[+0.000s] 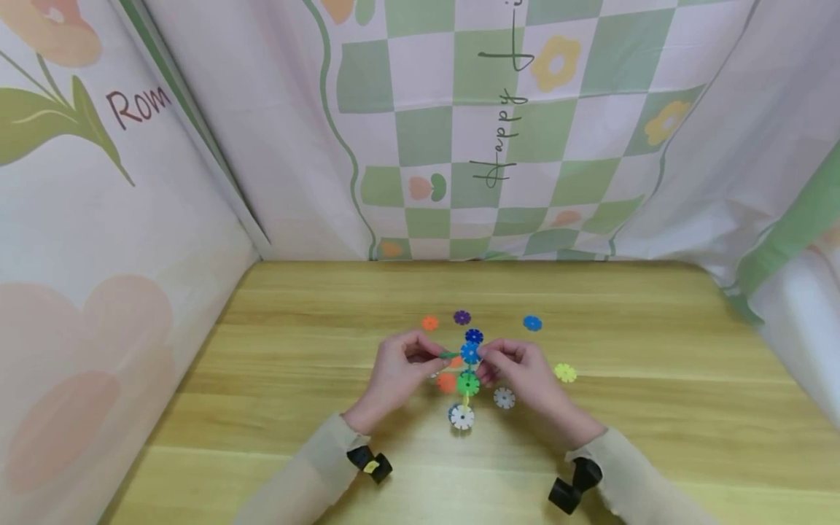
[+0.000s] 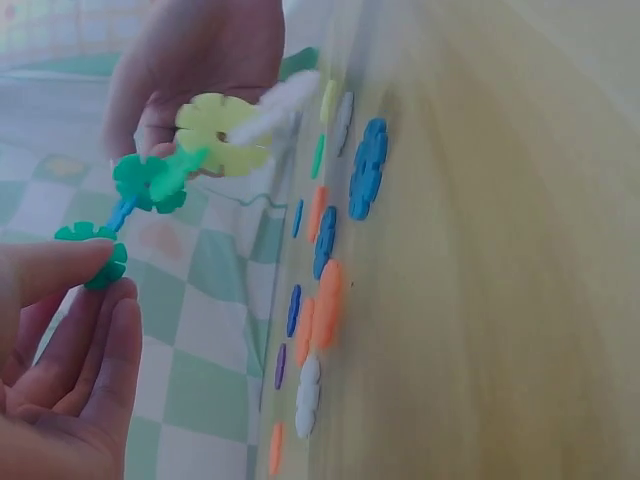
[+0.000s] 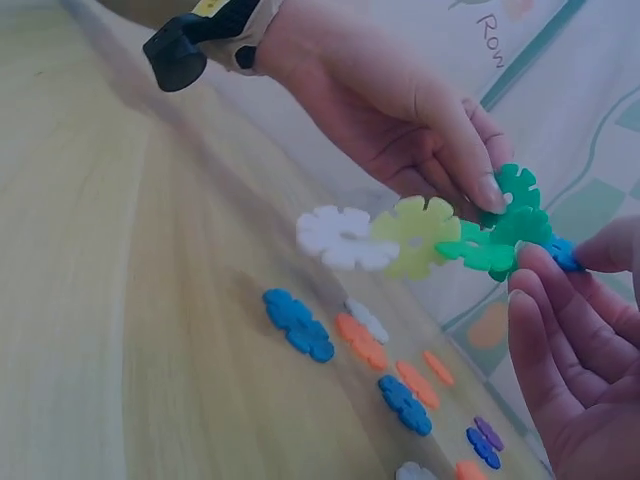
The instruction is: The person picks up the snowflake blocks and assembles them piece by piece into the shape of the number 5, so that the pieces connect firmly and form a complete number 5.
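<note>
Both hands hold a chain of slotted, flower-shaped plastic discs above the table. My left hand (image 1: 399,366) pinches a green disc (image 2: 92,262) between thumb and fingers. With thumb and fingertips, my right hand (image 1: 529,378) grips a blue disc (image 1: 469,353) at the chain's upper end. The two pinched discs touch or nearly touch; whether their slots interlock I cannot tell. From there the chain runs through green discs (image 3: 520,235) and a pale yellow disc (image 3: 416,240) to white discs (image 3: 345,238) at its lower end, nearest the person.
Loose discs lie on the wooden table (image 1: 295,313): orange (image 1: 429,322), purple (image 1: 462,317), dark blue (image 1: 474,335), blue (image 1: 532,322), yellow (image 1: 566,372) and white (image 1: 504,397). Some lie partly hidden behind the hands. A checked curtain (image 1: 420,138) hangs at the table's back edge.
</note>
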Tool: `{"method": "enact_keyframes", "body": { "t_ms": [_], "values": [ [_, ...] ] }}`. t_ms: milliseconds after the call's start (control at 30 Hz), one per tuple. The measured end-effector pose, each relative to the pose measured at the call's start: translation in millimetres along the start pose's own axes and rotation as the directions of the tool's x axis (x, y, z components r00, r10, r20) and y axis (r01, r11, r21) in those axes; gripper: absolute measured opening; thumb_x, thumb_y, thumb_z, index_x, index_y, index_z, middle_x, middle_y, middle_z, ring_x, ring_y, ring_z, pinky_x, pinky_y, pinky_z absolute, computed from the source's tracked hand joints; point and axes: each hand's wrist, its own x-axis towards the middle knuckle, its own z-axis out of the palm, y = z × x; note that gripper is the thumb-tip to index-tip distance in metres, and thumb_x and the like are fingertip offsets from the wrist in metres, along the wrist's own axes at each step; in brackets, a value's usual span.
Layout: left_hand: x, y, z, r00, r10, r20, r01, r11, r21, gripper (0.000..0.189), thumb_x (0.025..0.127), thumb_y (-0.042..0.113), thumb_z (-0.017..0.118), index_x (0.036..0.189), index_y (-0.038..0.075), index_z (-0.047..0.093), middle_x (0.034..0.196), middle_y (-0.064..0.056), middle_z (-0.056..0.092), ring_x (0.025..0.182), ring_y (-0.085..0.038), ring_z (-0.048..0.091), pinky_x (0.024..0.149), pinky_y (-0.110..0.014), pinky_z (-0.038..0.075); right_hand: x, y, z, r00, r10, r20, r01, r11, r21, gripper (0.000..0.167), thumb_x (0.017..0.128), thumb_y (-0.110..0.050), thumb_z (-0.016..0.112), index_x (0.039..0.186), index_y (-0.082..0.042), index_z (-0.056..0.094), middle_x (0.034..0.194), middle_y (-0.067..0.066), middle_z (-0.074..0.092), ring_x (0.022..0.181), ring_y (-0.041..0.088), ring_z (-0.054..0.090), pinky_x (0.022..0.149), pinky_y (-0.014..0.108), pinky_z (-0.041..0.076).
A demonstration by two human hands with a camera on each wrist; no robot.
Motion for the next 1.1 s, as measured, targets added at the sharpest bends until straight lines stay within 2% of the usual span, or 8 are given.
{"method": "enact_keyframes", "body": {
  "t_ms": [200,700,1100],
  "values": [
    [0.2,-2.2,1.1,1.000,0.009,0.022,-0.008,1.000,-0.028,0.012,0.087,0.003,0.081,0.092,0.009,0.072,0.094,0.000,0.074,0.085,-0.019,0.071,0.079,-0.032,0.060,0.9,-2.4,-1.2,1.000,0.019,0.022,-0.020,0.999,0.031,0.026,0.104,-0.014,0.060,0.103,0.011,0.066,0.082,0.017,0.068,0.072,0.022,0.067,0.069,0.034,0.060],
    [-1.0,-0.7,1.6,0.999,0.002,0.045,0.001,0.998,-0.068,0.013,0.086,-0.001,0.080,0.093,0.007,0.071,0.094,-0.001,0.076,0.086,-0.020,0.073,0.078,-0.033,0.060,0.7,-4.8,-1.6,0.998,0.013,0.056,-0.015,1.000,0.027,0.028,0.104,-0.016,0.060,0.101,0.011,0.065,0.083,0.017,0.067,0.073,0.021,0.066,0.069,0.033,0.060],
    [-0.2,0.8,5.1,0.998,0.018,0.058,-0.017,1.000,-0.021,0.012,0.087,0.001,0.080,0.089,0.007,0.070,0.093,0.001,0.076,0.083,-0.017,0.073,0.074,-0.033,0.060,0.9,-4.4,-2.4,0.995,-0.016,0.094,0.016,1.000,-0.004,0.026,0.105,-0.017,0.059,0.096,0.007,0.066,0.084,0.017,0.066,0.074,0.021,0.065,0.071,0.032,0.059]
  ]
}}
